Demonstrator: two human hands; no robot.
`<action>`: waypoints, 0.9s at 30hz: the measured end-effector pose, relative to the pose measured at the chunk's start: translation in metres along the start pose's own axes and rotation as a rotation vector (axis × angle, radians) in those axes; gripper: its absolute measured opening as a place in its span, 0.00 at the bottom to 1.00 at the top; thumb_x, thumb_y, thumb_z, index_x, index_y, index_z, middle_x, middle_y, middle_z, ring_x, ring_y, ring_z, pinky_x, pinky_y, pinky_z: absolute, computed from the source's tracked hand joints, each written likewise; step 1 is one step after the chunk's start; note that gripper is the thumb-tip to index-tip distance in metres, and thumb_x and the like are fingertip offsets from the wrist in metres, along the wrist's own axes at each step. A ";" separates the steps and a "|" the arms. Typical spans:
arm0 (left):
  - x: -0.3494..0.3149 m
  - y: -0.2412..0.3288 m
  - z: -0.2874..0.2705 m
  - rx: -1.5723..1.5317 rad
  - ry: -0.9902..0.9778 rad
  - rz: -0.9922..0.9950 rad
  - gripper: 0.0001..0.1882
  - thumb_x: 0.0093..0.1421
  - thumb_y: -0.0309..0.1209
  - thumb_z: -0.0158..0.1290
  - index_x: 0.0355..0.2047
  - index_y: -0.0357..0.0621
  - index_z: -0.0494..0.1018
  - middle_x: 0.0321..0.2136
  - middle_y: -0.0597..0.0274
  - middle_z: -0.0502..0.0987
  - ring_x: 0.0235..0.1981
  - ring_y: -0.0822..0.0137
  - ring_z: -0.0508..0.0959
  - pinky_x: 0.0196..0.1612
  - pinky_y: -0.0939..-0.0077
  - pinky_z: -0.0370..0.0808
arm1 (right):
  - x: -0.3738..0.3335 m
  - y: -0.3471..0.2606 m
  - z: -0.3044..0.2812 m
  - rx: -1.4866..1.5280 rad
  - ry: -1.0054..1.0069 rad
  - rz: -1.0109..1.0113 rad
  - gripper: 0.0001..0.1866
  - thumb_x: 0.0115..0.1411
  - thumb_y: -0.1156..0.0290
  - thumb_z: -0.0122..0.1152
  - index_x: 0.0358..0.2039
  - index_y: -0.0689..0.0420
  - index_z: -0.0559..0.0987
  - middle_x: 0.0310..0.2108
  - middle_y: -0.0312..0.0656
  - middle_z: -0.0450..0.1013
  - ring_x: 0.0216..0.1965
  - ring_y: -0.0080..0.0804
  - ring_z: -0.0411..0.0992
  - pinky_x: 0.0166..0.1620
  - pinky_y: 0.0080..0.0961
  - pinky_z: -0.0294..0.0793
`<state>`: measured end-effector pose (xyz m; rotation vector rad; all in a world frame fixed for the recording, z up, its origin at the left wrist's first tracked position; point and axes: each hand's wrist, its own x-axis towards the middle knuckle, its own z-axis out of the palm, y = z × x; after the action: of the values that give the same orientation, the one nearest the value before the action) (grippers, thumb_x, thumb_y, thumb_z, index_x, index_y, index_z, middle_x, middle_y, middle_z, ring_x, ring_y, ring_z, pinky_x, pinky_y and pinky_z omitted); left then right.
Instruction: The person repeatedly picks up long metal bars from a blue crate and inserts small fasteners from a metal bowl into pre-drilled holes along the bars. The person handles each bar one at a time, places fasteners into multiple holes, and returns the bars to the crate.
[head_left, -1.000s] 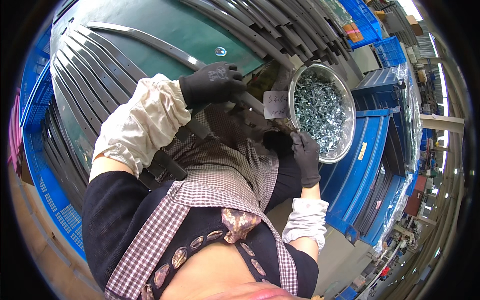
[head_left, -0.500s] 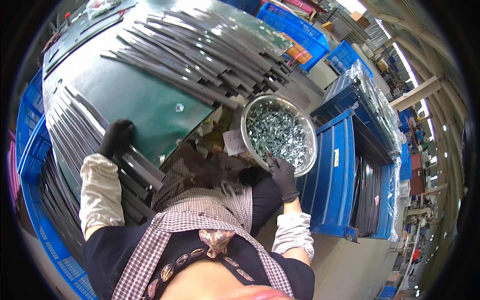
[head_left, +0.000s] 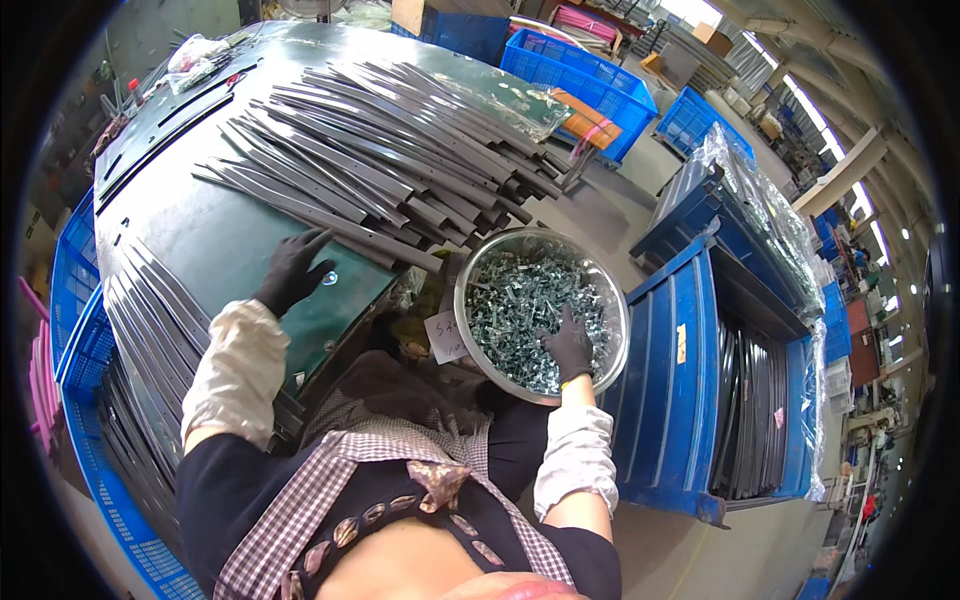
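Note:
My left hand (head_left: 292,272), in a black glove, is over the green tabletop with fingers stretched out and thumb apart. Its fingertips are close to the nearest of the long dark strips (head_left: 400,190) piled at the far side; whether they touch cannot be made out. Also gloved in black, my right hand (head_left: 570,348) reaches into a round metal bowl (head_left: 468,345). Its fingers are apart among small shiny metal pieces (head_left: 535,300) that fill the bowl. A second group of dark strips (head_left: 150,300) lies to the left of my left forearm.
The green table (head_left: 250,225) has a corner near my lap. A blue basket (head_left: 110,500) with more strips stands at my left. To the right of the bowl is a blue bin (head_left: 665,370) with strips inside. A white paper tag (head_left: 443,337) sits beside the bowl.
My left hand has left the near strips and moved right and away, its fingers opening out. My right hand has gone from the bowl's near rim down into the metal pieces.

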<state>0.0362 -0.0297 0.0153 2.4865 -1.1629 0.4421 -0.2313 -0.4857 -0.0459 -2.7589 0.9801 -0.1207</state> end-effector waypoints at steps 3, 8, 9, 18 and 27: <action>0.044 0.011 0.033 0.030 0.031 0.157 0.32 0.56 0.39 0.60 0.60 0.47 0.69 0.55 0.50 0.73 0.59 0.48 0.71 0.62 0.51 0.64 | 0.005 -0.019 0.010 -0.058 -0.144 0.004 0.35 0.54 0.47 0.68 0.57 0.53 0.72 0.57 0.60 0.68 0.49 0.61 0.75 0.48 0.49 0.77; 0.043 0.032 0.053 0.104 0.125 0.230 0.27 0.52 0.34 0.59 0.54 0.47 0.73 0.50 0.54 0.76 0.56 0.49 0.74 0.60 0.49 0.66 | 0.000 0.012 0.047 0.079 0.131 -0.103 0.14 0.60 0.62 0.58 0.44 0.54 0.79 0.42 0.50 0.77 0.43 0.53 0.77 0.44 0.46 0.77; 0.038 0.036 0.048 0.083 0.127 0.213 0.26 0.51 0.34 0.59 0.52 0.47 0.73 0.49 0.55 0.77 0.55 0.49 0.74 0.60 0.49 0.67 | 0.000 0.018 0.043 0.063 0.047 -0.100 0.12 0.61 0.63 0.58 0.41 0.55 0.79 0.38 0.51 0.78 0.41 0.53 0.77 0.43 0.47 0.77; 0.005 0.022 0.029 -0.062 -0.041 0.261 0.20 0.49 0.35 0.62 0.45 0.51 0.79 0.44 0.57 0.78 0.46 0.51 0.76 0.53 0.52 0.72 | -0.014 0.026 0.023 0.177 0.241 -0.061 0.12 0.66 0.63 0.55 0.42 0.55 0.82 0.37 0.53 0.79 0.37 0.54 0.77 0.41 0.45 0.76; 0.009 0.004 0.038 -0.168 -0.056 0.351 0.17 0.52 0.36 0.62 0.43 0.51 0.78 0.40 0.57 0.77 0.45 0.51 0.76 0.54 0.53 0.71 | -0.026 -0.050 -0.030 0.922 0.093 0.082 0.09 0.66 0.70 0.60 0.43 0.59 0.82 0.26 0.26 0.73 0.23 0.15 0.63 0.27 0.18 0.63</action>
<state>0.0435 -0.0548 -0.0144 2.1691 -1.5981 0.3503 -0.2254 -0.4365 -0.0061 -1.8759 0.7766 -0.5378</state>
